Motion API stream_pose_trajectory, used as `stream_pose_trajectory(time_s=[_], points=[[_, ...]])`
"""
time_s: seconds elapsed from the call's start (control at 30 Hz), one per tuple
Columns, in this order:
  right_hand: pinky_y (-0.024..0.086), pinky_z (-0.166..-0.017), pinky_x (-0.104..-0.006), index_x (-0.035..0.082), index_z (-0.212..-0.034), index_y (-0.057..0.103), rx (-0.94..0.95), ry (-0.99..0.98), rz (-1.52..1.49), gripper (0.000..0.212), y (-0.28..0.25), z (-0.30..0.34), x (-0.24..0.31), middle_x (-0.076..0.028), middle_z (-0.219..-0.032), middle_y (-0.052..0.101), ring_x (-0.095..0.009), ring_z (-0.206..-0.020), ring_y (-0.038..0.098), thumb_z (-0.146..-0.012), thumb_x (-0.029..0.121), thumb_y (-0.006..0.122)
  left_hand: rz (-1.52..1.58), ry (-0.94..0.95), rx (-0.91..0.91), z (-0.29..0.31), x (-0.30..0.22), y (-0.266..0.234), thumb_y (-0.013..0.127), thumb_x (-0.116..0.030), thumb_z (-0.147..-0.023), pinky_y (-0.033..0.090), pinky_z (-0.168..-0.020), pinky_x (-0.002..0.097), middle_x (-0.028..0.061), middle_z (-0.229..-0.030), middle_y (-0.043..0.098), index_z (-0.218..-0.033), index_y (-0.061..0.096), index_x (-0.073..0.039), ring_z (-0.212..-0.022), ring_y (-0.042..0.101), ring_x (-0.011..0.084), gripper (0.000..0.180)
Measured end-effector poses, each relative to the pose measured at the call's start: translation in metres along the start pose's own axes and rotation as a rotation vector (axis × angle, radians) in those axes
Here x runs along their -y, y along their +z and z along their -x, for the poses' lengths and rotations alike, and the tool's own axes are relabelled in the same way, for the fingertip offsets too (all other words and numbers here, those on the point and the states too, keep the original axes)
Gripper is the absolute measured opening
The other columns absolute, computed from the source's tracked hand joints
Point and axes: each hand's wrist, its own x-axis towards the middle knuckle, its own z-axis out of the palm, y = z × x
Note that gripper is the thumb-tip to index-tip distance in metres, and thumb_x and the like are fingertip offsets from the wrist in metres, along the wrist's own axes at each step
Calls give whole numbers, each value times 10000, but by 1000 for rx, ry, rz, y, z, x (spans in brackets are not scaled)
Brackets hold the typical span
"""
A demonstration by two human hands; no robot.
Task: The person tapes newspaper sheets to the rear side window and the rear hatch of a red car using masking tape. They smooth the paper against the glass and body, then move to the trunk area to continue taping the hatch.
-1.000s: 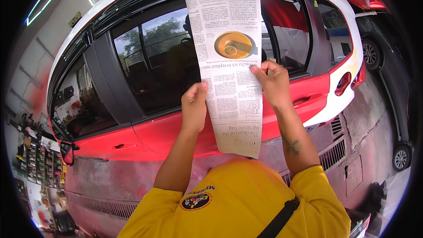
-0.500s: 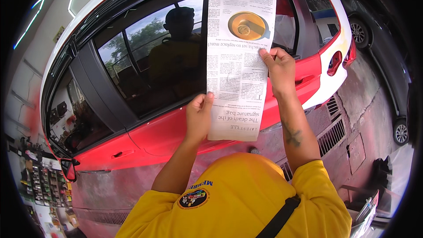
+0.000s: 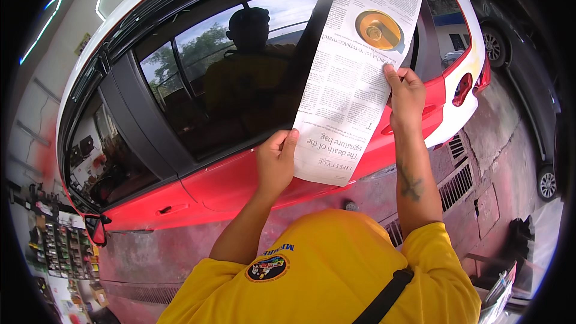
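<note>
A long folded strip of newspaper [image 3: 345, 90] spans from my hands up over the car's side, tilted with its top leaning right. My left hand [image 3: 277, 159] pinches its left edge near the lower end, thumb on top. Higher up, my right hand [image 3: 406, 93] grips the right edge between thumb and fingers. Behind the paper is a red and white car [image 3: 228, 183] with a dark side window [image 3: 240, 72]. The newspaper covers the rear part of that window and some of the red door; its top end runs out of view.
To the right stands a dark car [image 3: 522, 78] on the concrete floor, with drain grates [image 3: 456, 189] between. A side mirror [image 3: 95, 230] juts out at the left. Shelves with small items [image 3: 65, 249] are at the lower left. A shoe tip [image 3: 351, 205] shows below me.
The newspaper strip has swung from upright to a rightward slant, its upper part moving right. My right hand has shifted right with it; my left hand has moved only slightly.
</note>
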Motion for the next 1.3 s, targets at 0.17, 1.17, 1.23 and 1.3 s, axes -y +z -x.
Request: stream_pose_trajectory(time_s=[0.17, 1.17, 1.23, 1.3], points=[[390, -579, -209, 40, -933, 661, -50, 18, -118, 174, 10, 18, -10, 27, -829, 645, -21, -672, 509, -1049, 110, 770, -666, 44, -122, -36, -58, -47, 734, -445, -1037, 486, -576, 438, 140, -662, 686, -963, 819, -93, -557, 620, 337, 370], [571, -699, -426, 138, -936, 799, -80, -759, 599, 131, 102, -38, 21, -48, -836, 760, -292, -780, 745, -896, 255, 844, -1132, 988, 30, -183, -57, 24, 764, -458, -903, 182, -1343, 582, 208, -1746, 387, -1651, 449, -6, -1662, 293, 328, 929], [564, -675, -415, 148, -933, 802, -21, -715, 636, 168, 118, -39, 23, -49, -828, 759, -284, -764, 743, -877, 299, 852, -1152, 987, 25, -185, -54, 24, 764, -471, -886, 176, -1344, 588, 229, -1744, 382, -1652, 447, -1, -1663, 291, 337, 953], [564, -654, -400, 149, -926, 806, 17, -665, 676, 173, 124, -39, 21, -50, -828, 763, -265, -732, 743, -863, 302, 856, -1152, 978, 2, -183, -56, 26, 766, -478, -879, 170, -1344, 592, 224, -1747, 380, -1649, 453, 0, -1664, 288, 341, 959]])
